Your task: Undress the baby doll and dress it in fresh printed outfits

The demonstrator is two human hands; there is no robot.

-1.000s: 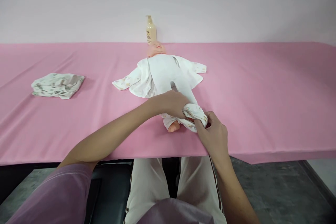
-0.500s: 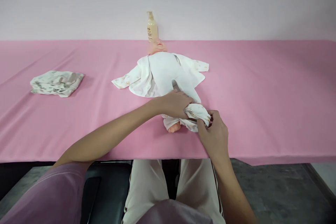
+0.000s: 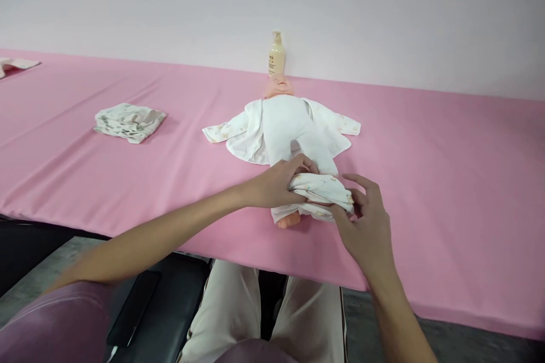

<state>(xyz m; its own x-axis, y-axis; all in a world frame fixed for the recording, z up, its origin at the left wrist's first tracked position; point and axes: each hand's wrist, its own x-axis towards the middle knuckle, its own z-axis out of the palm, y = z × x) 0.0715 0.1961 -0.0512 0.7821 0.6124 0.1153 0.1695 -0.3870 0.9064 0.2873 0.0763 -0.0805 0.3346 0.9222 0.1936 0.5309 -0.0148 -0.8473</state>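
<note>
A baby doll lies on its back, its head toward the wall and its body covered in white cloth. Bunched patterned white cloth surrounds its lower legs, and one bare foot shows below it. My left hand grips the left side of the bunched cloth between thumb and fingers. At the right side of the cloth is my right hand, its thumb touching the fabric and its fingers spread apart. A patterned white jacket lies spread under the doll's torso.
Behind the doll's head, a pump bottle stands by the wall. Folded patterned cloth lies left on the pink-covered table. Another pale cloth shows at the far left edge. A phone rests on the black seat below.
The view has turned and shifted, bringing the far-left cloth into sight. My right hand's fingers have opened away from the bunched cloth, while my left hand stays on it.
</note>
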